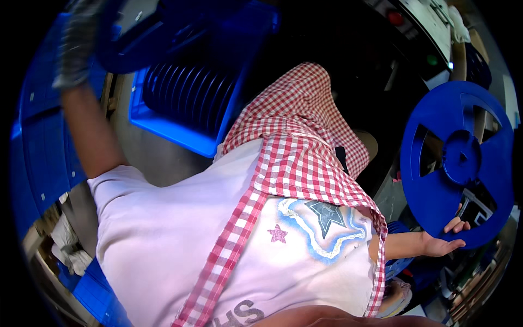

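My right hand (444,240), bare, grips the lower rim of a large blue plastic reel (433,201). Fingertips show through one of its cut-out openings, and the reel stands nearly upright at the right. At the upper left is my left hand (76,54) in a grey glove, blurred and partly in shadow. It is beside a second dark blue reel (111,57); its fingers cannot be made out, nor whether they hold that reel. Below this reel stands a blue crate (171,137) with several dark discs (188,98) in a row.
Stacked blue bins (43,147) line the left side. A dark machine with a red button (395,18) and a green button (432,60) stands at the upper right. White cloth (65,240) lies at the lower left. Another blue reel (399,267) is partly visible below my right forearm.
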Motion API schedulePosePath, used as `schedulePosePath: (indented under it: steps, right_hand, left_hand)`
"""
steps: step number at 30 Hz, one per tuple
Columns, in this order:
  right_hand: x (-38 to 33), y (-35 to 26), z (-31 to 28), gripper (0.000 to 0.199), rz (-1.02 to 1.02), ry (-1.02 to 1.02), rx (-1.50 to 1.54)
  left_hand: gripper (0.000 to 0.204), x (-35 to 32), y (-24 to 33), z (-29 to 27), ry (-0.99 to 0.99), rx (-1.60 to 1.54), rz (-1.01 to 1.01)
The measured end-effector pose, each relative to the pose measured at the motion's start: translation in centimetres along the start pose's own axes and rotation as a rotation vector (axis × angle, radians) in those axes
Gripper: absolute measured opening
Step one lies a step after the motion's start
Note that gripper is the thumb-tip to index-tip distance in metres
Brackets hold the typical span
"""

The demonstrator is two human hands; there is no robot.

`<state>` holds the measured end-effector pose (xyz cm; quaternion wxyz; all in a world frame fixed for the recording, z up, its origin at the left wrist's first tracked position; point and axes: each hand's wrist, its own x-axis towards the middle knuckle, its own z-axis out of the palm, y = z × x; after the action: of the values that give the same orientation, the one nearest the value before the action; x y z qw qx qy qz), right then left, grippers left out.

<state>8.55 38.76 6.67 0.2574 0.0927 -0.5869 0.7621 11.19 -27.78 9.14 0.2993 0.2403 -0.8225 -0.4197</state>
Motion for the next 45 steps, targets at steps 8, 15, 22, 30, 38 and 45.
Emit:
schedulePosePath:
  steps: [8, 15, 22, 30, 38, 45]
  right_hand:
    - [0.5, 0.4, 2.9, 0.045, 0.013, -0.048, -0.066]
    - [-0.2, 0.0, 3.2, 0.046, 0.098, -0.102, -0.036]
    - [-0.3, 2.3, 7.5, 0.070, 0.097, -0.104, -0.370]
    - [-1.0, 2.5, 8.4, 0.069, 0.233, -0.149, -0.173]
    - [-3.2, 0.9, 6.5, 0.060, 0.303, 0.372, -0.261]
    - [-4.9, -2.0, -0.1, 0.040, 0.107, 0.154, -0.333]
  left_hand:
    - [0.040, 1.2, -28.8, 3.8, -0.146, 0.634, -0.004]
    - [0.041, -1.1, -33.4, 5.9, 0.003, 0.779, -0.094]
    - [0.047, -0.8, -24.0, 11.0, -0.023, 0.875, 0.177]
    - [0.075, -8.7, 2.2, 29.2, -0.571, -0.383, 0.541]
    - [0.032, -8.0, 7.6, 31.0, -1.692, -0.876, 0.093]
    - [0.035, -11.7, 10.5, 23.3, -1.360, -0.986, 0.030]
